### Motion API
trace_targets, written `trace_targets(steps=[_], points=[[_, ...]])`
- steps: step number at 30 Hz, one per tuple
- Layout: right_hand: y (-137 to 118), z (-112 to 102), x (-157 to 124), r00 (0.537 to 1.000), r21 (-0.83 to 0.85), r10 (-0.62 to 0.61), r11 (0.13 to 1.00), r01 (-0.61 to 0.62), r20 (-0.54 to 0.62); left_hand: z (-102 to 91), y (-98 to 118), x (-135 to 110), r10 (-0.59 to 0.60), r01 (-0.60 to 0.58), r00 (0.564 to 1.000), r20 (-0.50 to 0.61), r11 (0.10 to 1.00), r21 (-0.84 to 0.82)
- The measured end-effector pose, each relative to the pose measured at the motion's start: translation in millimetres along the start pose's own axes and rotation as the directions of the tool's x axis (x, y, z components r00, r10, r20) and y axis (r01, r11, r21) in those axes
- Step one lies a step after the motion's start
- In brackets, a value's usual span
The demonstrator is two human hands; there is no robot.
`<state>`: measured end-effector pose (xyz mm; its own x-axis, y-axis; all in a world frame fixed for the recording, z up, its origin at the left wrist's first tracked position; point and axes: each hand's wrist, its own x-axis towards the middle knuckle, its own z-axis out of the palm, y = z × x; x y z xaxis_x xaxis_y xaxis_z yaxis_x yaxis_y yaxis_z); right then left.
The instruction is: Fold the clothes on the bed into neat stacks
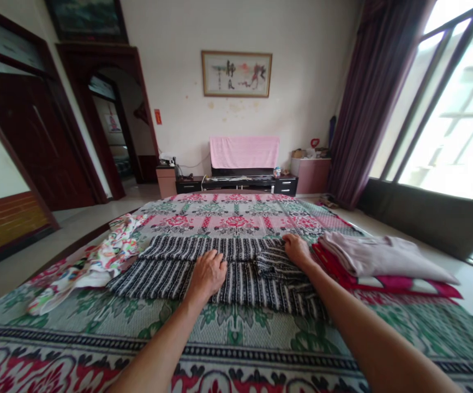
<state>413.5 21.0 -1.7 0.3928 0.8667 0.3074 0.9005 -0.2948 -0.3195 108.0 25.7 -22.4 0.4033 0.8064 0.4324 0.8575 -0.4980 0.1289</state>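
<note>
A black-and-white striped garment (162,275) lies across the bed, folded over on itself with its right end turned inward. My left hand (209,273) rests on the middle of it, palm down, fingers slightly bent over the fold. At the far right edge of the cloth, my right hand (297,250) is closed, its thumb and fingers gripping the folded-in part; the fingertips are partly hidden. Left of the stripes lies a crumpled white garment with a colourful print (97,259). Just right of my right forearm sits a folded pale grey garment (383,256) on top of red cloth (334,267).
A patterned bedspread (236,333) in green, pink and white covers the bed. Beyond its far edge stands a low black cabinet (287,186) with a pink cloth (244,152) draped above it. A purple curtain (371,109) hangs beside the window at right; doorways are at left.
</note>
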Motion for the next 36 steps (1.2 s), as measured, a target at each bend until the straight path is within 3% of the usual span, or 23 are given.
trace_targets(steps=[5, 8, 13, 20, 36], points=[[-22.3, -16.1, -0.9, 0.996, -0.04, 0.006, 0.999, -0.003, 0.086, -0.8, 0.7, -0.4, 0.003, -0.003, 1.0, 0.002, 1.0, 0.001], [-41.8, -18.4, -18.9, 0.999, -0.047, -0.025, 0.999, 0.027, 0.047, -3.0, 1.7, -1.2, 0.003, -0.003, 1.0, 0.0, 1.0, -0.005], [-65.7, -5.9, -58.6, 0.97, -0.004, -0.242, 0.97, 0.242, -0.016, -5.4, 2.2, -1.3, 0.006, -0.006, 1.0, 0.012, 1.0, -0.004], [-59.5, 5.6, -67.8, 0.944, 0.138, -0.322, 0.934, 0.328, -0.066, 0.1, -2.2, -0.4, 0.015, -0.015, 1.0, 0.005, 0.999, -0.031], [-62.0, 4.4, -68.5, 0.949, 0.126, -0.307, 0.941, 0.313, -0.069, 5.8, -8.4, -0.7, 0.055, -0.055, 0.998, 0.008, 0.998, -0.017]])
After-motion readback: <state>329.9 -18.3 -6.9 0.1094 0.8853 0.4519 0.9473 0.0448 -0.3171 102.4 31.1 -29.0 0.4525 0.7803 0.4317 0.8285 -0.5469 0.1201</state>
